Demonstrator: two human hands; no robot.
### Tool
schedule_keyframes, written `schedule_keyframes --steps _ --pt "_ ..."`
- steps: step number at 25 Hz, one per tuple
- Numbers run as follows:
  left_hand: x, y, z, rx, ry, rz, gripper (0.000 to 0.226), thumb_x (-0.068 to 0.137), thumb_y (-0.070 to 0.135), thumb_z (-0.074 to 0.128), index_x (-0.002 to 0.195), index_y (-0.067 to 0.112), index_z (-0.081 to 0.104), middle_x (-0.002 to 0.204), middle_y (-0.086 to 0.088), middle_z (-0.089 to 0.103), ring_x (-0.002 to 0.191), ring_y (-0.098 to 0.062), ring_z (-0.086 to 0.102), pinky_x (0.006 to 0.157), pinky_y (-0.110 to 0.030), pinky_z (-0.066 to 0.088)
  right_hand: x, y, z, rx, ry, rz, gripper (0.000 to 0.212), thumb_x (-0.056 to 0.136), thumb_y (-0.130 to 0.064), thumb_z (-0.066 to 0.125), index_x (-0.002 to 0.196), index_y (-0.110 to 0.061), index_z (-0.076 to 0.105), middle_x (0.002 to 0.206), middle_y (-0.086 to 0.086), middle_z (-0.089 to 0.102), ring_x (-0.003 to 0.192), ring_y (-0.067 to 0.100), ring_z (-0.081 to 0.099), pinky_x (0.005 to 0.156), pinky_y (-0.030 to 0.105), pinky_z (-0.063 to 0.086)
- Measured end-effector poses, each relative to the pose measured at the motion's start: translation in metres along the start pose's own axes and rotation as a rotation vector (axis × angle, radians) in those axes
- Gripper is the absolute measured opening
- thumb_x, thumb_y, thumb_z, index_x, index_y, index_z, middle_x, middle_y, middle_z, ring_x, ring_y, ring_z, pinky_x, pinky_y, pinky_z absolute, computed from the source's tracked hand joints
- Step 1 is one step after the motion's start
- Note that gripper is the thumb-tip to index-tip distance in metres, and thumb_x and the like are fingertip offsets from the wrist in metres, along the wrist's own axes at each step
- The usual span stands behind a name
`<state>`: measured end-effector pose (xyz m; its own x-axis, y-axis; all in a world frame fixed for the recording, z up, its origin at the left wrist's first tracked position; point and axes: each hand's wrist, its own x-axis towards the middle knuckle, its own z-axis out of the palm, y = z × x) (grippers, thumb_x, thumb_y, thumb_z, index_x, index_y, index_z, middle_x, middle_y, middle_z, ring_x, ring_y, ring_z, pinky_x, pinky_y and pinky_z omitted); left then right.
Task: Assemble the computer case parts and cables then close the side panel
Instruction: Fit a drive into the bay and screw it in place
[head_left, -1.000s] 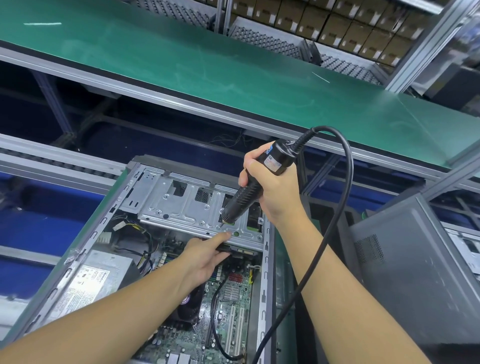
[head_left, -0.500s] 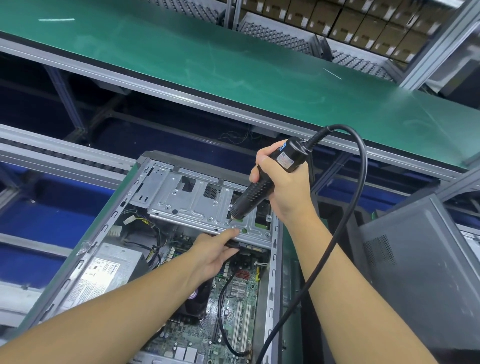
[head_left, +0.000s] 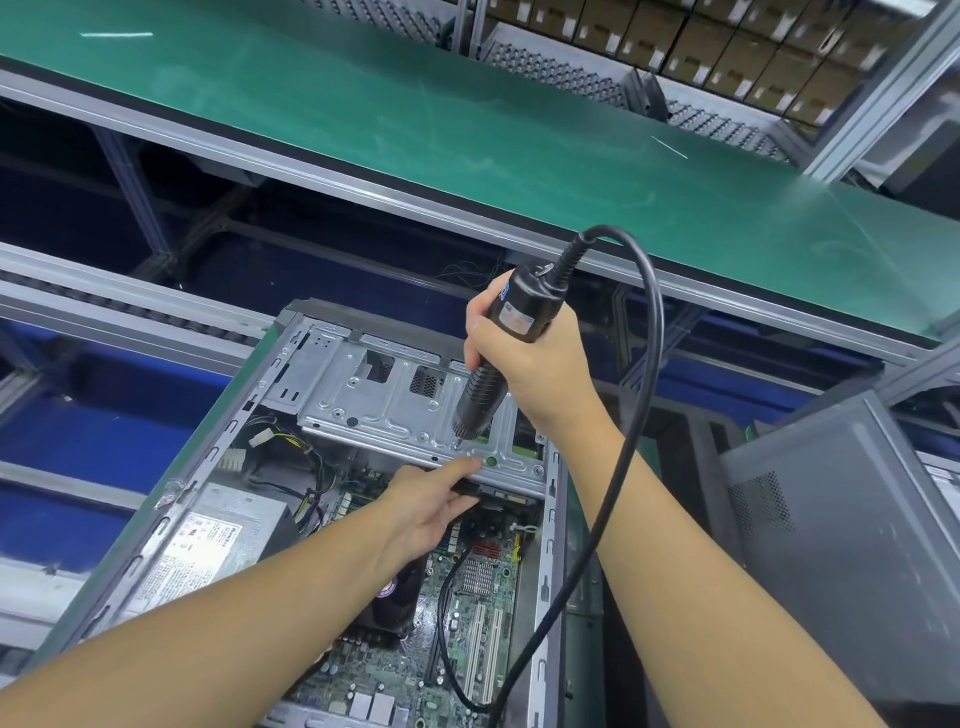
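Tip of the electric screwdriver (head_left: 477, 400) is down on the metal drive cage (head_left: 374, 402), but the bit and any screw under it are too small to make out. The right hand (head_left: 530, 364) is wrapped firmly round the tool's black barrel, hiding its middle, while the power cord (head_left: 647, 364) loops up and over, then runs down along the right forearm and out of the bottom of the shot. The left hand (head_left: 423, 506) lays one straight finger on the cage's near lip, just beside the tip. Its other fingers go under the lip by a dark part, and whether they clasp anything, I cannot tell. The computer case (head_left: 205, 462) lies open side up, its near end cut off by the frame. Both forearms cross over the motherboard (head_left: 470, 629) and cover much of it, along with part of the cooler fan (head_left: 397, 597). The power supply (head_left: 208, 535) sits by the left wall, wires bunched between it and the cage. Tight on the right: a grey panel (head_left: 841, 545) leans close to the case's right rail. Beyond the case's far end, a green-topped bench (head_left: 415, 119) spans the view, with cardboard boxes (head_left: 727, 47) behind it.
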<state>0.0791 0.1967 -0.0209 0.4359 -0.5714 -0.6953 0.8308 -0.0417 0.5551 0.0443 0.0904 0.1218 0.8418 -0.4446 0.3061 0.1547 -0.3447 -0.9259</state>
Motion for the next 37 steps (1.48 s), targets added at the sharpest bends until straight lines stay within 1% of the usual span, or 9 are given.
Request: schedule_keyframes --steps 7,16,19,22,24,27,31,34,37 --pt "0.001 0.001 0.000 -0.006 0.004 -0.018 0.046 0.081 0.001 0.076 0.120 -0.010 0.055 0.119 -0.021 0.064 0.112 -0.029 0.060 0.079 -0.031 0.055 0.001 0.000 0.000 -0.047 0.018 0.068 0.005 0.088 -0.005 0.061 0.088 -0.001 0.058 0.065 0.004 0.064 0.066 0.021 0.062 0.084 0.045 0.056" --pt "-0.001 0.002 0.001 -0.012 -0.003 -0.017 0.043 0.081 0.000 0.075 0.118 -0.010 0.055 0.117 -0.022 0.065 0.101 -0.025 0.063 0.082 -0.032 0.055 0.002 -0.001 0.006 -0.050 -0.028 0.063 0.005 0.087 -0.001 0.060 0.089 0.001 0.057 0.067 0.011 0.061 0.063 0.021 0.059 0.075 0.038 0.055" --pt "-0.002 -0.001 0.001 0.000 0.002 0.014 0.042 0.081 0.001 0.076 0.117 -0.010 0.056 0.114 -0.022 0.068 0.105 -0.029 0.065 0.089 -0.035 0.054 0.000 -0.003 0.004 0.017 -0.059 0.025 0.009 0.084 0.001 0.061 0.088 -0.007 0.060 0.076 0.018 0.061 0.062 0.025 0.059 0.071 0.039 0.055" --pt "-0.010 0.000 0.000 0.039 -0.005 0.048 0.033 0.083 0.010 0.077 0.104 -0.004 0.058 0.103 -0.019 0.068 0.092 -0.022 0.065 0.089 -0.035 0.054 -0.003 -0.002 -0.005 0.123 -0.055 -0.029 0.023 0.076 0.002 0.061 0.082 -0.020 0.061 0.079 0.017 0.060 0.061 0.029 0.057 0.067 0.040 0.053" --pt "-0.018 0.003 -0.005 0.218 -0.013 0.000 0.035 0.082 0.027 0.079 0.094 0.004 0.056 0.090 -0.012 0.066 0.080 -0.018 0.062 0.074 -0.032 0.053 -0.010 -0.001 -0.007 0.175 -0.037 -0.046 0.026 0.074 0.003 0.060 0.081 -0.022 0.061 0.077 0.012 0.060 0.062 0.030 0.055 0.067 0.040 0.052" --pt "-0.031 0.007 -0.015 0.713 -0.080 -0.084 0.036 0.083 0.043 0.075 0.083 0.012 0.055 0.061 0.002 0.051 0.052 -0.011 0.044 0.046 -0.024 0.033 -0.019 -0.008 -0.006 0.223 0.017 -0.089 0.027 0.076 0.009 0.058 0.083 -0.017 0.059 0.075 0.009 0.060 0.059 0.030 0.053 0.065 0.036 0.050" --pt "-0.048 0.022 -0.007 1.061 -0.229 -0.066 0.031 0.090 0.040 0.063 0.070 0.021 0.048 0.053 0.008 0.037 0.044 -0.011 0.031 0.041 -0.021 0.027 -0.004 -0.041 -0.027 0.261 0.039 -0.200 0.024 0.079 0.008 0.059 0.083 -0.016 0.059 0.074 0.007 0.060 0.056 0.028 0.053 0.063 0.037 0.049" --pt "-0.057 0.023 0.012 1.086 -0.327 0.095 0.041 0.091 0.042 0.058 0.055 0.026 0.046 0.052 0.007 0.034 0.042 -0.013 0.028 0.042 -0.018 0.025 -0.012 -0.054 -0.055 0.251 0.081 -0.210 0.023 0.079 0.013 0.057 0.086 -0.008 0.053 0.076 0.008 0.058 0.058 0.028 0.051 0.065 0.037 0.047" --pt "-0.058 0.013 0.037 0.976 -0.322 0.236 0.035 0.092 0.031 0.054 0.058 0.023 0.054 0.054 0.002 0.046 0.042 -0.014 0.038 0.042 -0.021 0.030 -0.040 -0.050 -0.086 0.236 0.104 -0.186 0.024 0.076 0.013 0.058 0.087 -0.007 0.051 0.078 0.012 0.055 0.059 0.027 0.049 0.064 0.038 0.045"
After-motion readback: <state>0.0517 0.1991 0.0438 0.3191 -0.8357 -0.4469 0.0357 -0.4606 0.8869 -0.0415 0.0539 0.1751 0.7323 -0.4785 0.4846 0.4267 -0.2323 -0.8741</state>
